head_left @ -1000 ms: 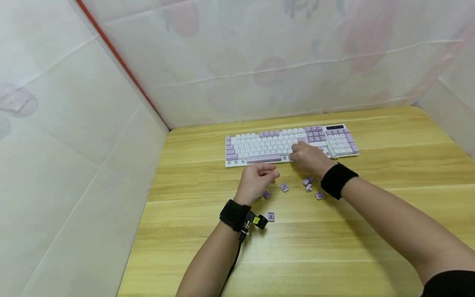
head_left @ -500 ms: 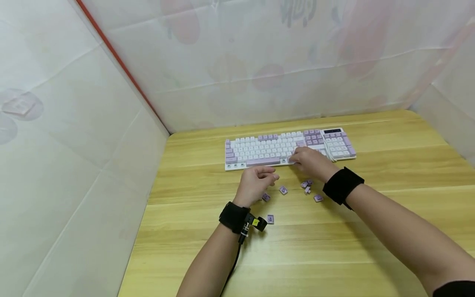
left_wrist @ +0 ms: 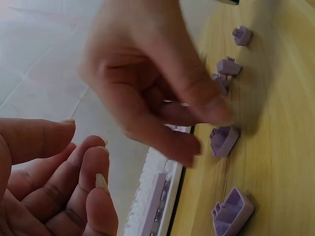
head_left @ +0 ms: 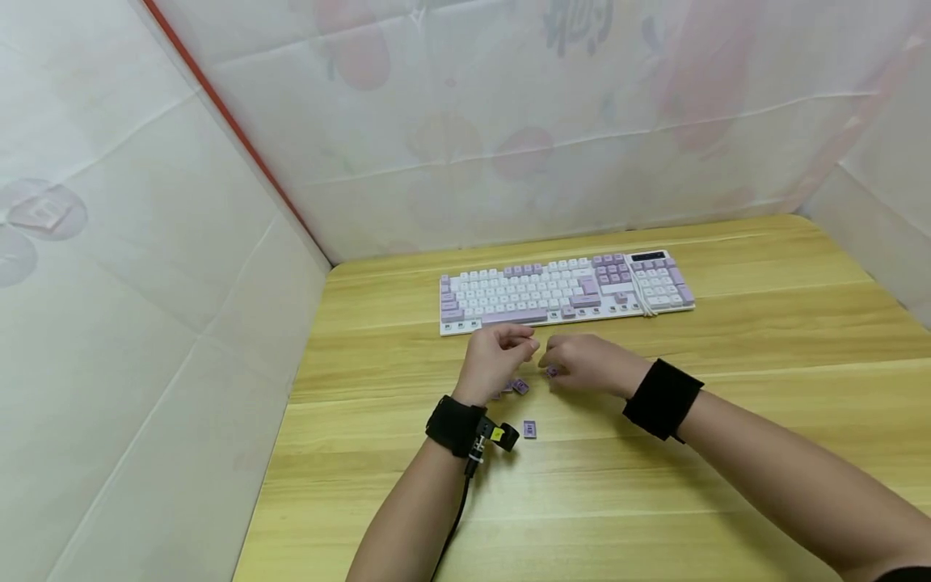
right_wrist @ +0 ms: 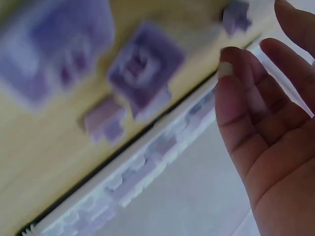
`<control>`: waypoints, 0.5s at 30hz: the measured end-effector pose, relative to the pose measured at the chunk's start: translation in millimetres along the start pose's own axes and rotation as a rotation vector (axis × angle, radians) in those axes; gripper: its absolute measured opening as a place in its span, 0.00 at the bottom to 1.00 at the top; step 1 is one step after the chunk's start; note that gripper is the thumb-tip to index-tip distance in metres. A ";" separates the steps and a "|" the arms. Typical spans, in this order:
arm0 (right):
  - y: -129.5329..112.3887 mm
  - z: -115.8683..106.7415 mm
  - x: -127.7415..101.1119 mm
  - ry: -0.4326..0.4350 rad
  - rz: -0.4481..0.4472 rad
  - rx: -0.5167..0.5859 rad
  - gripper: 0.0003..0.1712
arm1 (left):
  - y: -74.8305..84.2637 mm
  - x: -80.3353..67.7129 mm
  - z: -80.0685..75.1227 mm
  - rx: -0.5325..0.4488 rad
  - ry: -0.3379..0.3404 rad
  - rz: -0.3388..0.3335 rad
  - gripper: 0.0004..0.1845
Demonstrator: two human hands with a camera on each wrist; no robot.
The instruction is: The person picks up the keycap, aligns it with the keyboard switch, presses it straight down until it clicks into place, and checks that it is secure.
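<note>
Keyboard [head_left: 563, 291] lay at tabletop [head_left: 727, 453] rear; loose keycaps [head_left: 520, 386] scattered before it; left hand [head_left: 497, 360] and right hand [head_left: 585, 365] side by side over keycaps; one keycap [head_left: 529, 428] lay nearer, beside left wrist

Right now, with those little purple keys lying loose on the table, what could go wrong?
The right hand is reaching down among the loose keycaps, so it might knock one away across the table. Some keycaps lie half hidden under the left hand and could get brushed aside too.
</note>
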State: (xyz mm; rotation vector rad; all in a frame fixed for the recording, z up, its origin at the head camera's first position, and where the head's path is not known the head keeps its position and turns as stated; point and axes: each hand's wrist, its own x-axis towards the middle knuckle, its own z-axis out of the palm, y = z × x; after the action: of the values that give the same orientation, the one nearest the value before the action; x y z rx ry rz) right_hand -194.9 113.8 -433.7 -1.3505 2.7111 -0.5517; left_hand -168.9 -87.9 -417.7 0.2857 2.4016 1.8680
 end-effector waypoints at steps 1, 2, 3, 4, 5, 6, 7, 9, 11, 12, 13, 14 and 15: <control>-1.8 2.9 -0.2 -0.002 -0.014 -0.003 0.05 | -0.2 0.0 -0.2 0.011 0.005 0.010 0.10; -3.1 5.4 -0.8 -0.005 -0.026 -0.008 0.04 | -0.6 0.1 -0.2 0.024 0.009 0.018 0.09; -4.8 7.0 -1.3 -0.007 -0.032 -0.012 0.04 | -0.8 0.0 -0.2 0.038 0.011 0.026 0.08; -5.9 8.4 -1.9 -0.010 -0.037 -0.015 0.06 | -1.1 0.0 -0.2 0.047 0.011 0.031 0.08; -6.8 9.4 -2.5 -0.009 -0.040 -0.022 0.07 | -1.2 0.0 -0.1 0.055 0.010 0.035 0.08; -7.6 9.8 -3.1 -0.006 -0.042 -0.019 0.08 | -1.3 -0.1 0.1 0.067 0.008 0.040 0.07; -8.2 9.6 -3.7 -0.004 -0.043 -0.008 0.08 | -1.5 0.0 0.2 0.079 0.005 0.043 0.07; -9.1 7.1 -4.4 0.001 -0.021 0.042 0.07 | -1.8 -0.1 0.4 0.091 -0.002 0.051 0.08; -8.8 3.4 -5.0 0.010 0.019 0.129 0.07 | -1.6 -0.2 0.6 0.103 -0.006 0.058 0.09; -8.0 1.3 -5.2 0.021 0.043 0.177 0.08 | -1.3 -0.4 0.8 0.108 -0.009 0.061 0.10; -7.7 -1.6 -5.6 0.034 0.069 0.230 0.08 | -0.8 -0.6 0.9 0.113 -0.010 0.064 0.10; -6.8 -4.3 -6.1 0.051 0.094 0.280 0.09 | -0.3 -0.7 1.1 0.118 -0.013 0.067 0.10; -6.4 -7.6 -6.7 0.064 0.120 0.332 0.10 | 0.6 -0.9 1.2 0.123 -0.016 0.071 0.10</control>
State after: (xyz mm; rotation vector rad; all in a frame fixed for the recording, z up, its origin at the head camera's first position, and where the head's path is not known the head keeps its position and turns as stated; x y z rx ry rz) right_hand -187.5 117.6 -425.1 -1.0965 2.5741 -0.9950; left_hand -167.8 -86.8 -417.5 0.3982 2.5324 1.7410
